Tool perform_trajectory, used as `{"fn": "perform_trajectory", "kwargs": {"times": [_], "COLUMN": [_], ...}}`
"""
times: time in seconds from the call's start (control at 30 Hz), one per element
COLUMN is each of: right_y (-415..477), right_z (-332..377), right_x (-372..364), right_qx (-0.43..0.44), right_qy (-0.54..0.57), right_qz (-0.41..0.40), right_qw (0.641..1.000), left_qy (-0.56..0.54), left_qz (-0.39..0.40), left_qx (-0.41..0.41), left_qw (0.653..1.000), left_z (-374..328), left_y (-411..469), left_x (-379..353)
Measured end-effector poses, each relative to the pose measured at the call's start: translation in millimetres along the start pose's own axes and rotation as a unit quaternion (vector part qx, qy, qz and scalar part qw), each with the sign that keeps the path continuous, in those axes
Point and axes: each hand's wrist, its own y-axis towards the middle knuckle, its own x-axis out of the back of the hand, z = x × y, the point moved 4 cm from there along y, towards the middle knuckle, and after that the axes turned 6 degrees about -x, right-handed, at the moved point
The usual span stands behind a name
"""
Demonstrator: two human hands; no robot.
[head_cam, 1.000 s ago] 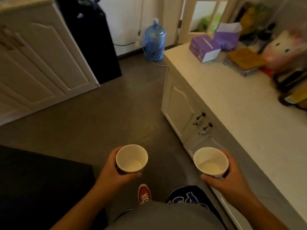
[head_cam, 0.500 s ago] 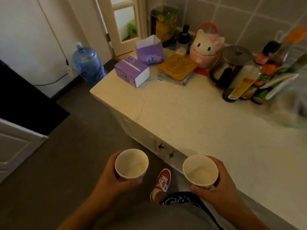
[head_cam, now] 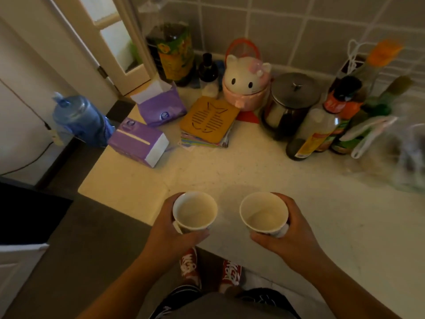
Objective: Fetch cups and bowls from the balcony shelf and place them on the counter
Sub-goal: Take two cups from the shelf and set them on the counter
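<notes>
I hold two white cups, both empty and upright. My left hand [head_cam: 169, 229] is wrapped around the left cup [head_cam: 195, 211], which hangs over the front edge of the pale counter [head_cam: 264, 176]. My right hand [head_cam: 292, 242] grips the right cup [head_cam: 264, 214] from its right side, above the counter's near part. Whether either cup touches the counter surface I cannot tell. The two cups are about a hand's width apart.
Two purple tissue packs [head_cam: 138, 142] lie at the counter's left end. A fish-pattern trivet on a stack of mats [head_cam: 208, 122], a cat-shaped pot [head_cam: 246, 88], a lidded glass jar [head_cam: 291, 104] and several bottles [head_cam: 315, 134] line the tiled wall. A blue water jug [head_cam: 80, 119] stands on the floor.
I have turned right to face the counter and stepped up to it. Both hands with their cups have moved forward, from over the floor to over the counter's front edge.
</notes>
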Motion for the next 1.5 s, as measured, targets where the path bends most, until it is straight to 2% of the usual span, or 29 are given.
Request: {"fn": "perform_trajectory", "kwargs": {"times": [0.3, 0.6, 1.3, 1.43, 1.5], "right_y": [40.1, 39.9, 38.7, 39.8, 41.2], "right_z": [-2.4, -13.2, -27.1, -30.2, -30.0], "right_x": [4.9, 8.9, 16.7, 14.3, 13.3], "right_qx": [-0.064, -0.087, -0.085, -0.091, -0.09], "right_qy": [-0.008, -0.011, -0.03, -0.038, -0.057], "right_qz": [-0.085, -0.176, -0.182, -0.187, -0.194], "right_qw": [0.994, 0.98, 0.979, 0.977, 0.975], "left_qy": [0.023, 0.052, 0.065, 0.115, 0.198], "left_qz": [0.018, 0.047, 0.057, 0.092, 0.092], "left_qx": [-0.016, -0.049, -0.082, -0.107, -0.123], "left_qw": [0.999, 0.996, 0.993, 0.983, 0.968], "left_z": [18.9, 28.9, 34.2, 32.1, 40.7], "left_y": [96.0, 141.9, 154.0, 152.5, 149.3], "left_x": [-24.6, -50.9, -69.7, -63.9, -56.9]}}
